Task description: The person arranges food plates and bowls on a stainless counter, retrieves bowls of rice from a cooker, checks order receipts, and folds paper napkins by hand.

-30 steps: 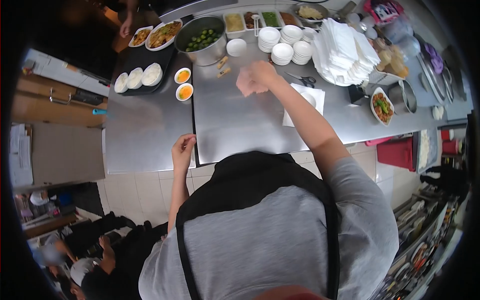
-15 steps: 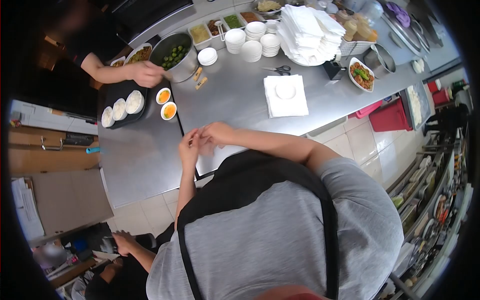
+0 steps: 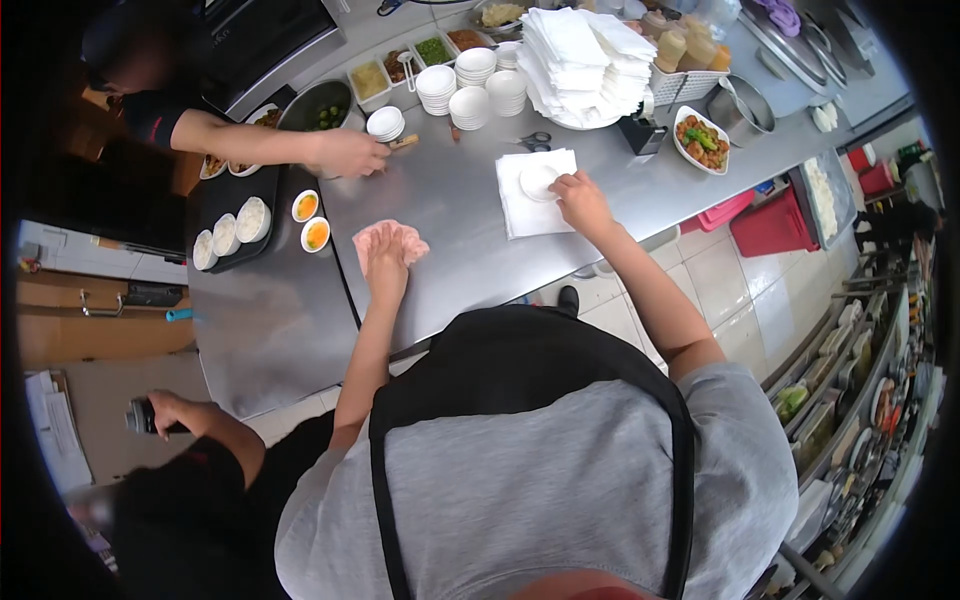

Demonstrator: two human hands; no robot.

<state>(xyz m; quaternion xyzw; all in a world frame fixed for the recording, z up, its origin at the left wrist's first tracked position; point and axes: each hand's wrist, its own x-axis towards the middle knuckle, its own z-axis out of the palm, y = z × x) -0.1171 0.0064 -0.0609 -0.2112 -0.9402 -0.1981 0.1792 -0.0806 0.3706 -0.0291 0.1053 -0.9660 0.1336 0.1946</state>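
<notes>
Rice (image 3: 254, 216) fills three bowls (image 3: 229, 251); hands (image 3: 388, 258) touch cloth (image 3: 367, 243) and dish (image 3: 536, 181).

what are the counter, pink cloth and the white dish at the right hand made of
Pink cloth: probably matte fabric, crumpled in soft folds under the left hand. Counter: likely brushed stainless steel, grey with blurred reflections. White dish at the right hand: smooth, perhaps ceramic or plastic; its plain white surface fits either.

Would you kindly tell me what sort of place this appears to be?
It looks like a working restaurant kitchen, judging by the long metal counter, the stacks of small white dishes on it, and the bowls of what looks like rice on a black tray.
</notes>
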